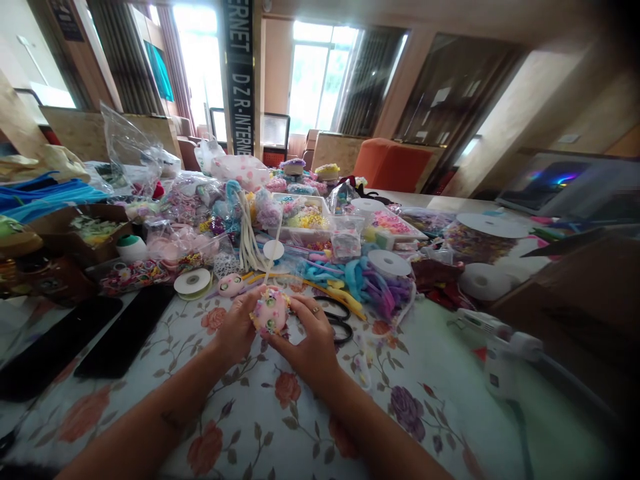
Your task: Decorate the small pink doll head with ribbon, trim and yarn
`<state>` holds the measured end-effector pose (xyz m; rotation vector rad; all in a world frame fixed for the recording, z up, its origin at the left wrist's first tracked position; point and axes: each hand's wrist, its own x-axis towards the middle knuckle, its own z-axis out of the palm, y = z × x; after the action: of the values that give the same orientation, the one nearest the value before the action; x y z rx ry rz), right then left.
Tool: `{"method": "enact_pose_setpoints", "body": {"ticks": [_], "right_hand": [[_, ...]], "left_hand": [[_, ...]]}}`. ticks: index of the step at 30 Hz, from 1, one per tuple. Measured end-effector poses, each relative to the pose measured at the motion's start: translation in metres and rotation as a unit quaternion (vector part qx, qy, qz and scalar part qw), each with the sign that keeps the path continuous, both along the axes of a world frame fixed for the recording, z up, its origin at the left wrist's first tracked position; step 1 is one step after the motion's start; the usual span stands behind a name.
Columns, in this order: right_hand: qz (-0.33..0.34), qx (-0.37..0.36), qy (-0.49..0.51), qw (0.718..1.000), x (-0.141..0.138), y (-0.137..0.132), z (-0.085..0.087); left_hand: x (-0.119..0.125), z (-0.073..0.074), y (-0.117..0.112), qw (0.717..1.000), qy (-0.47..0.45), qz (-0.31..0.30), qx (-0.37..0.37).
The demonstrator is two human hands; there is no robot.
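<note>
Pink showed at the centre, where a small rounded face piece (271, 313), with green eyes and a border of many-coloured bits, was held up over the floral tablecloth (260, 407). The left hand (239, 328) gripped its left side, and the right hand (313, 337) closed on the opposite side, thumb along the lower edge. A ring sat on a right-hand finger. Just beyond the left hand lay a second pink face (231, 285), also green-eyed, and left of that a ribbon spool (193, 283). Black-handled scissors (343, 331) rested just beside the right hand, their blades out of sight. A thin pale strip (274, 250) rose behind the held piece; whether it touched the piece was hard to tell from this angle. Farther back, turquoise and purple fuzzy stems (383, 290) were heaped near a white spool (389, 263), with a white tray (325, 208) of yellow bits behind them. Two flat black objects (127, 330) lay to the left, and a white glue gun (500, 363) stood well apart on the right.
</note>
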<state>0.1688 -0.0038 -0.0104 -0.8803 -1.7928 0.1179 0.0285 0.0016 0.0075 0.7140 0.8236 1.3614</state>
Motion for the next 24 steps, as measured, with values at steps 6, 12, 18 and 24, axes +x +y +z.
{"method": "enact_pose_setpoints", "body": {"ticks": [6,12,18,24], "right_hand": [[-0.002,-0.008,0.005,1.0,0.0,0.001,-0.001],[-0.006,-0.035,0.024,0.999,0.0,0.001,-0.002],[0.0,-0.03,0.032,0.999,0.0,0.0,0.0],[0.0,-0.027,0.018,0.999,0.0,-0.003,0.001]], "left_hand": [[0.003,-0.004,0.003,0.999,-0.023,0.019,-0.029],[0.009,-0.006,0.002,0.999,-0.031,0.034,-0.026],[0.011,-0.001,-0.003,0.998,-0.026,0.048,-0.002],[0.011,0.005,-0.01,1.0,-0.015,0.017,0.013]]}}
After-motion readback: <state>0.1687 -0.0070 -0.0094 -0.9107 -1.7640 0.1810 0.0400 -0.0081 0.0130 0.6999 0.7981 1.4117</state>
